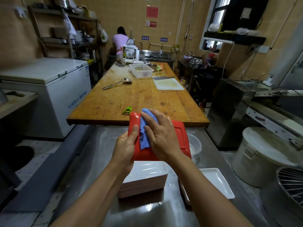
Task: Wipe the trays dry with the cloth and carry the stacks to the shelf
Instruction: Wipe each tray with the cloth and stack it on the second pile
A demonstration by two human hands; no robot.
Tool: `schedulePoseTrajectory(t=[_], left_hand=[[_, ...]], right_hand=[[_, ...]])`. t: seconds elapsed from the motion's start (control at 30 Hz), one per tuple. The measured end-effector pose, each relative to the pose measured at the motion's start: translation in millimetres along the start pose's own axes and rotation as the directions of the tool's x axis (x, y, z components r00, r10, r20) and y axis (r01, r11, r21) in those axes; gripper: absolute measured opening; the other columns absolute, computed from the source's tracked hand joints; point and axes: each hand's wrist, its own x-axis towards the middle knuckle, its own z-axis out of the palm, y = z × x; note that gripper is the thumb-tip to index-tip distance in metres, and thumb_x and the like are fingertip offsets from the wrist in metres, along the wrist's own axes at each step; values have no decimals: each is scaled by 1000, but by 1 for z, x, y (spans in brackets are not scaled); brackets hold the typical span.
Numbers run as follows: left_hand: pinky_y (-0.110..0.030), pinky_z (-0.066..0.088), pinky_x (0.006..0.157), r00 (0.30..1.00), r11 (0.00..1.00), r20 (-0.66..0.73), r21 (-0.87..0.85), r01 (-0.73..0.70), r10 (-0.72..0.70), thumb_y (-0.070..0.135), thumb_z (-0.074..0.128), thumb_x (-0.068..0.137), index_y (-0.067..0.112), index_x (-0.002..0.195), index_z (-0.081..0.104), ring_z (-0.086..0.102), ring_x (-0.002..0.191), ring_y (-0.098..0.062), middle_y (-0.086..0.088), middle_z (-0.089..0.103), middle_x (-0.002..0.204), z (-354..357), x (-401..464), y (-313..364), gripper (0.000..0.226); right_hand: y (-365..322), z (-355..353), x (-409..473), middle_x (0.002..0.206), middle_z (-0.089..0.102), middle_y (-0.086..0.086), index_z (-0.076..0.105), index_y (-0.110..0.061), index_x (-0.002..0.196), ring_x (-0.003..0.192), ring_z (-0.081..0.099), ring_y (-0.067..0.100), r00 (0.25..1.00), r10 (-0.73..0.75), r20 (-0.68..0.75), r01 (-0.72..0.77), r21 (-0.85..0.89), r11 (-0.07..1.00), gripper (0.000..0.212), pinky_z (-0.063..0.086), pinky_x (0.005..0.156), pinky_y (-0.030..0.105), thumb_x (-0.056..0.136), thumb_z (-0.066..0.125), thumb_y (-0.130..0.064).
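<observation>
I hold a red tray (pixel 177 128) bottom up over the steel counter. My left hand (pixel 125 148) grips its left edge, thumb on top. A blue cloth (pixel 144 128) lies under my right hand (pixel 161 133), whose straight fingers press it flat against the tray's underside. Below the red tray sits a stack of white trays (pixel 144 181). A single white tray (pixel 218 182) lies to the right of the stack, on top of a dark one.
The steel counter (pixel 101 153) meets a long wooden table (pixel 139 99) with a green peeler (pixel 127 110), a ladle, a white basket and a cutting board. A glass bowl (pixel 196 145) and a big steel pot (pixel 262 154) stand right. A person works at the far sink.
</observation>
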Motion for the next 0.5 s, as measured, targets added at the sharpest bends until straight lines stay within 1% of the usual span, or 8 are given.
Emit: schedulePoseTrajectory(t=[0.07,0.17,0.27,0.33,0.43,0.5], left_hand=[[-32,59,69,1000,1000,-29,6,6,-6,35,54,81,7,102,65,71,78,-23,-13,73,91,-4,2,1,37],[-42,59,73,998,1000,-50,0,24,-24,31,52,88,4,104,65,70,80,-29,-17,72,92,-9,3,1,34],[-38,59,64,998,1000,-51,-10,21,-22,26,52,89,6,97,66,71,73,-25,-13,73,84,-11,2,-3,26],[-39,59,61,998,999,-56,-21,33,-34,25,52,89,7,95,66,71,72,-25,-13,73,82,-10,1,-8,23],[-42,59,61,994,998,-98,-44,51,-55,25,52,91,8,96,65,71,71,-25,-12,74,81,-8,2,-13,22],[-46,58,65,990,997,-127,-56,56,-63,27,53,91,10,97,64,71,73,-27,-12,74,82,-7,4,-14,21]], right_hand=[[16,-2,-2,146,36,-2,41,-26,141,136,30,17,999,42,-27,-42,-10,999,43,22,112,43,98,40,-30],[43,-4,-11,145,37,-1,42,-22,140,134,33,18,988,140,-57,-141,-10,990,41,25,110,39,99,41,-27],[64,-3,-21,145,34,3,42,-16,140,133,33,19,961,270,-64,-264,86,961,41,25,112,31,99,40,-23],[71,-2,-27,145,31,5,39,-13,141,133,34,19,935,349,-65,-335,163,928,42,25,110,25,100,39,-19],[73,1,-40,146,31,10,36,-10,142,132,36,24,921,378,-95,-363,149,920,44,32,104,27,100,37,-19],[74,7,-54,145,33,14,35,-9,142,130,38,27,923,366,-120,-350,136,927,45,31,100,25,99,33,-21]])
